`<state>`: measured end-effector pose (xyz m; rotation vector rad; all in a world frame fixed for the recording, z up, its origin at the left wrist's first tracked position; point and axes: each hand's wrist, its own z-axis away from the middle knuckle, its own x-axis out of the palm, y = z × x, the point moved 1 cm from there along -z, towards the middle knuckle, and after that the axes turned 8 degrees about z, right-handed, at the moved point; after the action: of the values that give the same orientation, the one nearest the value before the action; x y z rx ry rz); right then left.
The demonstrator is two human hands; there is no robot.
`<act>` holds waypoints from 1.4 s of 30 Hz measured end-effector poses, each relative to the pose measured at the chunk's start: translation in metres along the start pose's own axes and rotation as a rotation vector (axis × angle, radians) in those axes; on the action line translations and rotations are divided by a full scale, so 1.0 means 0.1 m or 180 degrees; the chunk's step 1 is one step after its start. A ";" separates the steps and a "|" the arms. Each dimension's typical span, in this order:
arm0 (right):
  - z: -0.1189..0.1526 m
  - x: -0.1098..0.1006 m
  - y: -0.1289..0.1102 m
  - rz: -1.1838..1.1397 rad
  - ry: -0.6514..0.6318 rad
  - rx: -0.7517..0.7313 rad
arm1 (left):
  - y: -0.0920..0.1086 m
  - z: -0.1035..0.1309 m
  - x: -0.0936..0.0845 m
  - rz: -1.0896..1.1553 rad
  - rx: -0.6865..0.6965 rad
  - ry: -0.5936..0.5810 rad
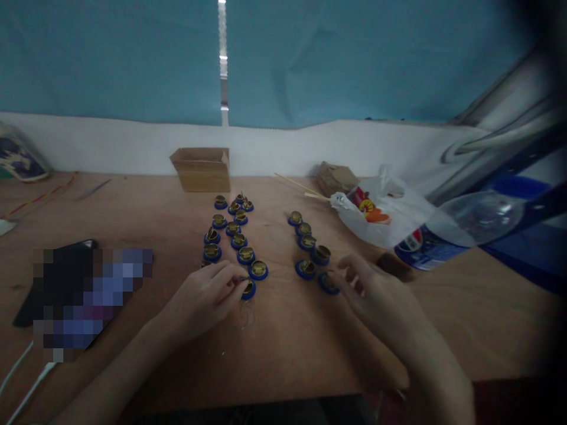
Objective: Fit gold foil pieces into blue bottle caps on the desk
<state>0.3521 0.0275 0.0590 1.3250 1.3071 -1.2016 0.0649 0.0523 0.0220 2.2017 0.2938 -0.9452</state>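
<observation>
Blue-rimmed discs (pixel 239 241) in two groups mid-table (pixel 279 360). Left to right: blurred-out device (pixel 101 301); my left hand (pixel 210 290), fingertips bunched at left group's nearest disc, can't tell if gripping; right group; my right hand (pixel 378 292), fingers curled at its nearest disc, grip unclear; bottle (pixel 476 216).

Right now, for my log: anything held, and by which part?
Cannot tell: left hand at one blue-rimmed disc, right hand at the edge of another.

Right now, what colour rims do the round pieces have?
The round pieces have blue rims, seen in the head view.
</observation>
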 end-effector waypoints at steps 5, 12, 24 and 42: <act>0.10 0.20 -0.05 -0.0194 -0.0026 0.0139 | 0.00 -0.01 0.00 0.0053 0.0024 0.0004; 0.27 0.13 -0.23 -0.2167 0.1193 0.1043 | 0.06 -0.01 -0.04 0.0440 -0.0093 0.0201; 0.36 0.36 -1.63 -0.6807 -0.0992 0.1198 | 0.07 0.03 -0.04 0.2731 -0.0708 0.0492; 0.47 0.52 -1.39 -0.0841 -0.0474 0.0147 | 0.08 -0.04 -0.01 0.2594 -0.1285 0.0880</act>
<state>0.2097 -0.0064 0.0062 1.0947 1.3830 -1.4900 0.0699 0.0491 0.0285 1.8054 -0.2650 -0.1162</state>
